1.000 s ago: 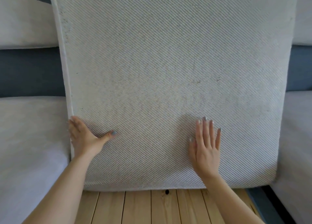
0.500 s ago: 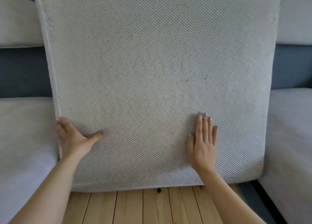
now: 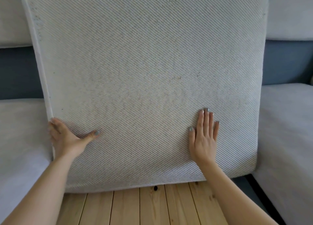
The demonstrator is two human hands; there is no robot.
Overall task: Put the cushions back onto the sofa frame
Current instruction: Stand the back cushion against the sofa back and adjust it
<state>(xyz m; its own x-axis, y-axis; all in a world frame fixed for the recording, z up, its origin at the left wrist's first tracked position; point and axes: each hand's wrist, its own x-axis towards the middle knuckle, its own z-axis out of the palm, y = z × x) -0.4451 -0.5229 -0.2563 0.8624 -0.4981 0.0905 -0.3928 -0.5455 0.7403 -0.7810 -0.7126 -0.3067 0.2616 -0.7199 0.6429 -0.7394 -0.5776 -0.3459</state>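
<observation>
The cushion [image 3: 144, 72] stands tipped up above the bare slats [image 3: 144, 207]. My left hand [image 3: 67, 140] grips its side edge, thumb spread; my right hand [image 3: 204, 140] presses flat, fingers together. I'd lower it evenly, so it drops square onto the slats.

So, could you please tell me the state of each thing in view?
middle seat cushion: raised upright, not laid flat.
left hand: grips its left edge.
right hand: pressed flat against it.
wooden slats: uncovered.
left seat cushion: in place.
right seat cushion: in place.
</observation>
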